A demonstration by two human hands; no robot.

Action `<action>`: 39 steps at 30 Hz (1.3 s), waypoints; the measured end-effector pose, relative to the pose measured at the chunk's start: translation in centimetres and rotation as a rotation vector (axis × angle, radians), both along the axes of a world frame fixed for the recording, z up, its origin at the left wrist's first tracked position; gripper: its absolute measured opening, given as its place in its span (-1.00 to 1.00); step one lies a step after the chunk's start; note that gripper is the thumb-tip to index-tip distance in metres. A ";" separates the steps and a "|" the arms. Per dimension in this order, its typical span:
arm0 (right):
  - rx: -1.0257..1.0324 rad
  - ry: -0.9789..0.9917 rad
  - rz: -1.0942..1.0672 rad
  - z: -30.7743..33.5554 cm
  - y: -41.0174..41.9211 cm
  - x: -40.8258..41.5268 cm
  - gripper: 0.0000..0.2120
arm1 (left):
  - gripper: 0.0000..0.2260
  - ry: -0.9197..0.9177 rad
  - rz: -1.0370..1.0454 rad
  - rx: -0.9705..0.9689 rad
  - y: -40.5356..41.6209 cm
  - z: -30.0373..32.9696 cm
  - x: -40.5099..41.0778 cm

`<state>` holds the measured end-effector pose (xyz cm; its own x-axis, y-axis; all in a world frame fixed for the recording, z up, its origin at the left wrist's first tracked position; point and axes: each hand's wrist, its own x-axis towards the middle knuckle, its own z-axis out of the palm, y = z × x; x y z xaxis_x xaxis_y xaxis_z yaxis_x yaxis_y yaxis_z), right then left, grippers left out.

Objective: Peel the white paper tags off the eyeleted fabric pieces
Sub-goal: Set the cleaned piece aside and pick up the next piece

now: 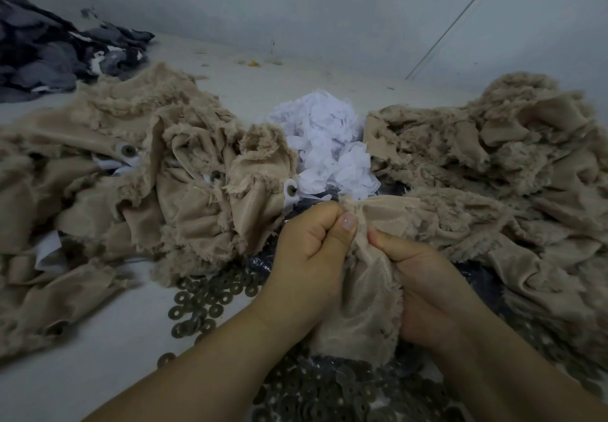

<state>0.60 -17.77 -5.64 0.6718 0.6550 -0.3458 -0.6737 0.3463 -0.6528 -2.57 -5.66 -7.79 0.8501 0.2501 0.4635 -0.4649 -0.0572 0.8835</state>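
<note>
head view, near to far, clock directions taken from the two hands. at 6 o'clock, a heap of dark metal washers (332,388) on a plastic sheet, more spilling toward 9 o'clock over the pale table (98,333); probably spare eyelet parts, kept within reach. at centre, left hand (307,250) curled, thumb pressing a held beige fabric piece (362,296) against the fingers; right hand (424,286) gripping the same piece from the other side, thumb pinching its top fold. thumbs nearly touching, likely to stretch the cloth and work a tag edge loose; no tag or eyelet visible on this piece, so cannot tell how far peeling has gone. at 10 o'clock, a beige pile (131,171) with eyelets and white paper tags (128,162) showing, apparently not yet done. at 2 o'clock, another beige pile (493,158) without visible tags, probably finished. at 12 o'clock between them, a mound of torn white paper (325,145), likely discards. far at 10 o'clock, dark grey fabric (49,53) by the wall.
</note>
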 end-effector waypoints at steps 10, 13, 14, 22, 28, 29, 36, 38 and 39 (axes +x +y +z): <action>-0.017 0.006 -0.009 -0.3 0.1 0.1 -0.61 | -0.66 0.052 -0.029 -0.072 0.4 -0.3 0.3; -0.005 -0.013 0.007 -0.4 0.1 0.0 -0.62 | -0.68 0.086 -0.056 -0.107 0.3 0.0 0.3; -0.002 -0.003 0.001 -0.5 0.2 0.0 -0.61 | -0.65 0.105 -0.062 -0.100 0.4 0.0 0.3; -0.119 -0.285 -0.054 -1.6 0.8 -0.7 -0.70 | -0.58 0.154 0.020 -0.140 1.0 0.0 0.6; -0.088 -0.268 -0.186 -1.3 1.0 -0.4 -0.66 | -0.63 0.136 -0.023 -0.044 1.8 -0.1 0.8; -0.083 -0.262 -0.200 -1.3 0.9 -0.3 -0.67 | -0.63 0.126 -0.029 0.017 1.9 -0.1 0.8; -0.124 -0.258 -0.292 -1.7 1.0 -0.1 -0.71 | -0.75 0.201 -0.078 -0.089 2.0 -0.4 0.9; -0.118 -0.266 -0.290 -1.9 0.9 -0.2 -0.72 | -0.75 0.226 -0.105 -0.150 1.9 -0.5 0.9; -0.123 -0.271 -0.290 -1.9 0.9 -0.2 -0.72 | -0.71 0.233 -0.113 -0.166 1.9 -0.5 0.9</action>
<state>0.39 -16.83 -7.58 0.8998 0.3902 -0.1952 -0.3579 0.4044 -0.8416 -1.67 -3.78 -8.25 0.9554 0.2040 0.2136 -0.2439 0.1370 0.9601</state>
